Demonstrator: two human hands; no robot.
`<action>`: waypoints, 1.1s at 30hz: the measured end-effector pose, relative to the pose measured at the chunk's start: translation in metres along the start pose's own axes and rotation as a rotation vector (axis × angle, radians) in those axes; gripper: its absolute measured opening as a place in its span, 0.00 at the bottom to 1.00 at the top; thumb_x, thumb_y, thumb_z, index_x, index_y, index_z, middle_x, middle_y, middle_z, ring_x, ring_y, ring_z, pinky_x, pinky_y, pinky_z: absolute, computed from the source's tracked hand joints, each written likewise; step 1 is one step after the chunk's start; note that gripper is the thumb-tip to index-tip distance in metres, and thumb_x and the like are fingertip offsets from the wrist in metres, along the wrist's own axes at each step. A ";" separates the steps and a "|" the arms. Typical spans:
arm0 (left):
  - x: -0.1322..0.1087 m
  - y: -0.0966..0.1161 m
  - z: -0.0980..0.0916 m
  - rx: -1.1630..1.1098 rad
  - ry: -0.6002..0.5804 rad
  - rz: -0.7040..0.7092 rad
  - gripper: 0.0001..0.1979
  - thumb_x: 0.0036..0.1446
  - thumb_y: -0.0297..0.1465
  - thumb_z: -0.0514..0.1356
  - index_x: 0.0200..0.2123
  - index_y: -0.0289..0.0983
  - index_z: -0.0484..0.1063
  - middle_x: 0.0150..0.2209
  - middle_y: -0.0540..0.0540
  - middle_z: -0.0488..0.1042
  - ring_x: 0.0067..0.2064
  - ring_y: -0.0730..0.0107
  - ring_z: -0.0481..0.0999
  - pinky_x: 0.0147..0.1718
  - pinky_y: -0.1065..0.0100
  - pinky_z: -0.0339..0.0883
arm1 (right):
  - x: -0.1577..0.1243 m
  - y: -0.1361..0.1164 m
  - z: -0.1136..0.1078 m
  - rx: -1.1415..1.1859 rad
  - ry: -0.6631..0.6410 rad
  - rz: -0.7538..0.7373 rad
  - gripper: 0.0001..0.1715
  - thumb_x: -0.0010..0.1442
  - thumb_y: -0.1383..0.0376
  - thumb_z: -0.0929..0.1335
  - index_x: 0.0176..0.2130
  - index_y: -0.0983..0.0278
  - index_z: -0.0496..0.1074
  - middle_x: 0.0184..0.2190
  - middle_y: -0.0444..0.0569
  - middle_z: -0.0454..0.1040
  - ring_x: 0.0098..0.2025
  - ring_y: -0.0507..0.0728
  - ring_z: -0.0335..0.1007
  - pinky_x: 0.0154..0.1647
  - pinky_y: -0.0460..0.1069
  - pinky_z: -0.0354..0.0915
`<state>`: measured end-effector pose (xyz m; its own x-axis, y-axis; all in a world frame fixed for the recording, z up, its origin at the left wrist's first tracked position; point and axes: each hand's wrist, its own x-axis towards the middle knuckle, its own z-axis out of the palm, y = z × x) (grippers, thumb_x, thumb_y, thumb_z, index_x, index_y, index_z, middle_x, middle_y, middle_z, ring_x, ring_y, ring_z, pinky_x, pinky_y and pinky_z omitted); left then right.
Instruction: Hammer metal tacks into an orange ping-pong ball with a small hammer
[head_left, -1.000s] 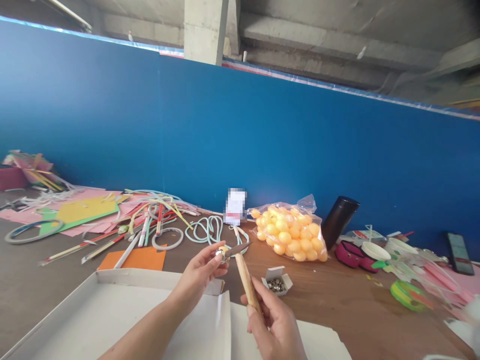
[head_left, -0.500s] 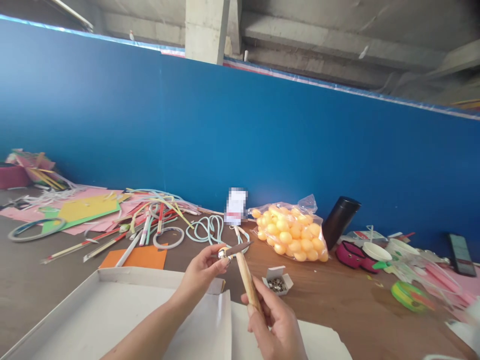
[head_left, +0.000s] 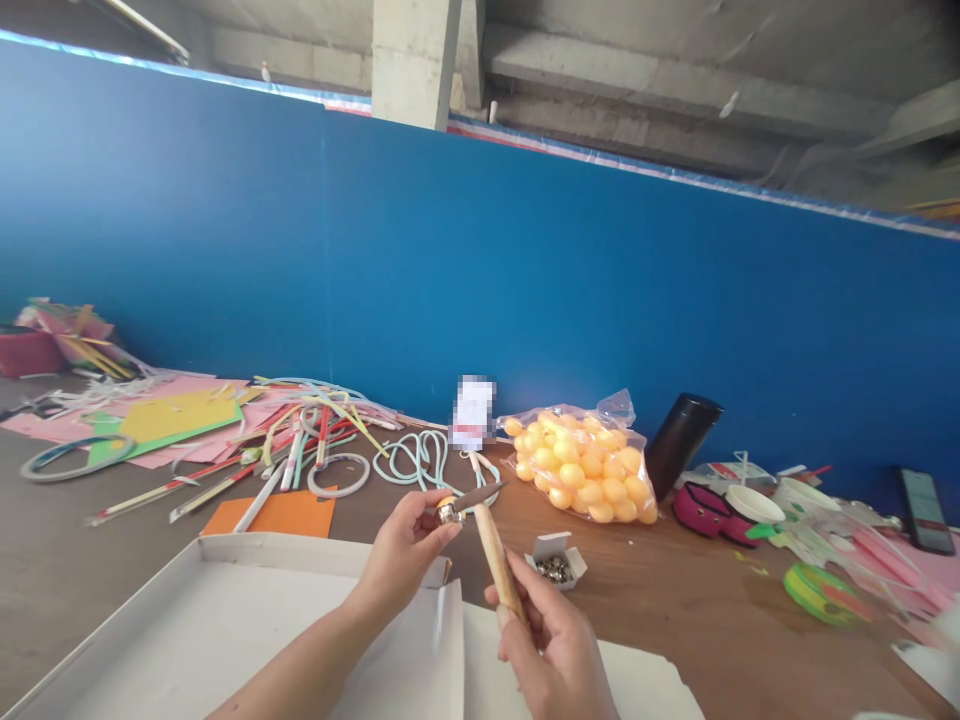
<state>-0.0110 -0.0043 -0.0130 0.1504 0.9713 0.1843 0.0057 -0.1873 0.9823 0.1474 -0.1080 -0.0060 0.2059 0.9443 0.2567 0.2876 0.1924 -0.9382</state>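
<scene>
My left hand (head_left: 409,545) pinches a small orange ball (head_left: 445,503) with shiny silver pieces on its near side; the fingers partly cover it. In my right hand (head_left: 551,640) is a hammer (head_left: 496,565), gripped by its pale wooden handle. Its dark, narrow head (head_left: 482,494) lies crosswise at the ball's right side; whether they touch I cannot tell. Right of the hammer, an open small white box (head_left: 571,567) holds many small shiny metal pieces, perhaps tacks. Behind it lies a clear bag of orange balls (head_left: 581,465).
Below my hands is a large white cardboard tray (head_left: 300,545). Cords (head_left: 416,462), coloured paper (head_left: 180,415) and sticks clutter the left. A black cylinder (head_left: 684,440) leans against the blue wall (head_left: 525,280). Rightward are a green tape roll (head_left: 817,595) and a phone (head_left: 924,510).
Almost nothing differs. The ball has turned or tilted slightly in my left fingers, and the hammer has shifted very slightly right.
</scene>
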 end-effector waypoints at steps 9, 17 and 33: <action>-0.001 0.002 0.000 0.090 0.039 0.050 0.15 0.47 0.34 0.61 0.41 0.39 0.71 0.36 0.48 0.69 0.31 0.70 0.70 0.33 0.68 0.67 | 0.000 0.003 0.000 -0.036 -0.030 -0.070 0.26 0.55 0.61 0.65 0.54 0.62 0.68 0.39 0.54 0.78 0.27 0.56 0.73 0.25 0.46 0.70; 0.001 -0.001 0.000 0.123 0.051 0.058 0.15 0.48 0.35 0.61 0.41 0.39 0.71 0.36 0.48 0.69 0.31 0.70 0.69 0.33 0.67 0.67 | 0.001 0.002 0.000 -0.037 -0.030 -0.066 0.26 0.54 0.61 0.65 0.53 0.62 0.68 0.37 0.54 0.78 0.21 0.53 0.70 0.23 0.46 0.69; 0.000 0.004 -0.003 -0.114 -0.009 -0.110 0.20 0.47 0.38 0.62 0.43 0.36 0.70 0.34 0.46 0.73 0.32 0.68 0.72 0.33 0.65 0.70 | 0.002 -0.003 0.000 0.064 0.067 0.045 0.28 0.53 0.57 0.67 0.51 0.65 0.70 0.33 0.55 0.78 0.19 0.52 0.67 0.18 0.45 0.67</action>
<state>-0.0141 -0.0046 -0.0086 0.1634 0.9836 0.0758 -0.0895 -0.0618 0.9941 0.1469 -0.1073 -0.0024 0.2797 0.9328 0.2271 0.2168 0.1691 -0.9615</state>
